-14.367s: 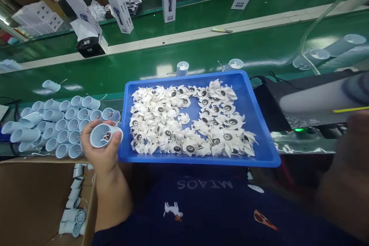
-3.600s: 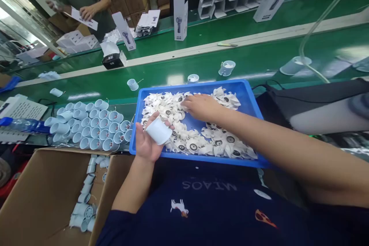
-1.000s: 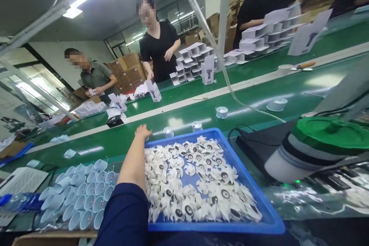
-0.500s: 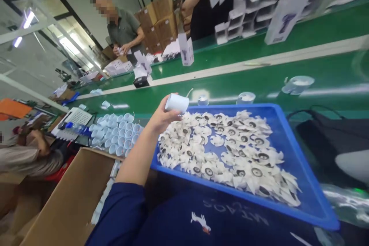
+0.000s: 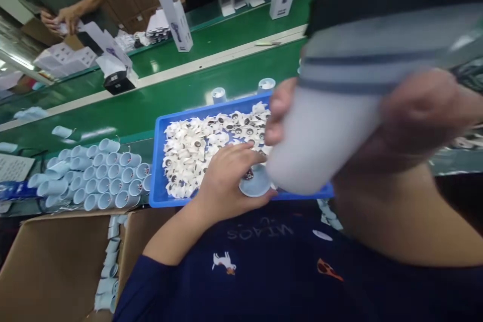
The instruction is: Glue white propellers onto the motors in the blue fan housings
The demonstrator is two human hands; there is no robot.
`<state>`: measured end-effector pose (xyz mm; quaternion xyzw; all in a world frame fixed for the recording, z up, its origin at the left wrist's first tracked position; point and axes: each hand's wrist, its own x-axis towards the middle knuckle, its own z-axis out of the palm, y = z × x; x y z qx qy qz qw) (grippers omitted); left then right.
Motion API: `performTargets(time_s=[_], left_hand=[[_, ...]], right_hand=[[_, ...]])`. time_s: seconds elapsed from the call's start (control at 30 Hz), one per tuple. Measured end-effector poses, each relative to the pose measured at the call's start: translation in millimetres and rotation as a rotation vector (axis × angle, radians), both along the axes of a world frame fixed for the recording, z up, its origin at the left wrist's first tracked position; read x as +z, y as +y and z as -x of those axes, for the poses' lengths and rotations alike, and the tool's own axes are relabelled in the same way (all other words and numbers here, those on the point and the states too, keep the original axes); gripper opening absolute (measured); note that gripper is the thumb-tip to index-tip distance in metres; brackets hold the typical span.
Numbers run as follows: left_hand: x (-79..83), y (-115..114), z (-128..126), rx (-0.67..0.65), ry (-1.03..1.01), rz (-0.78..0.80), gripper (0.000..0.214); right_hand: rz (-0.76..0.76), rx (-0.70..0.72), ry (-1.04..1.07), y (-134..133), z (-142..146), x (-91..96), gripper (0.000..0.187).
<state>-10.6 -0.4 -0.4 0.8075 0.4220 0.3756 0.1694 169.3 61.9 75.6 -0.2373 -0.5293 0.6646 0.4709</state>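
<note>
My left hand is wrapped round a light-blue cup-shaped housing, its open end turned up towards me. A small dark reddish part shows at the housing's inner edge. Close to the camera, my right hand grips a thick white cylinder with a rounded end, dark bands and a black part above; it is blurred, and I cannot make out its kind. Its rounded end hangs just over the housing; whether they touch I cannot tell. Behind my hands lie many white fan impellers in a blue tray.
Rows of light-blue housings lie left of the tray. Two more housings stand behind it on the green belt. A cardboard box is at lower left. Across the belt are white cartons and a co-worker's hands.
My left hand has brought the housing down and towards me, in front of the tray. My right hand has come into view with the white cylinder. The view has swung and tilted down.
</note>
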Motion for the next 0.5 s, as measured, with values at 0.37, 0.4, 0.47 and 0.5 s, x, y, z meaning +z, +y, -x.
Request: performTargets(time_s=[0.37,0.4,0.47,0.5], left_hand=[[7.5,-6.9,-18.3,0.116,-0.038,0.048,0.029],[7.1,-7.2,-19.0,0.118,-0.048,0.050,0.029],[6.3,-7.6,-20.0,0.124,-0.059,0.059,0.029],[6.0,-7.9,-20.3,0.129,-0.061,0.070,0.029]], right_hand=[[-0.163,-0.106,0.099,-11.1,17.1,-7.1,0.044],[-0.179,-0.127,0.077,-12.1,17.4,-6.3,0.046],[-0.209,-0.160,0.051,-13.1,18.4,-4.8,0.048],[-0.214,-0.168,0.048,-13.0,18.5,-4.6,0.048]])
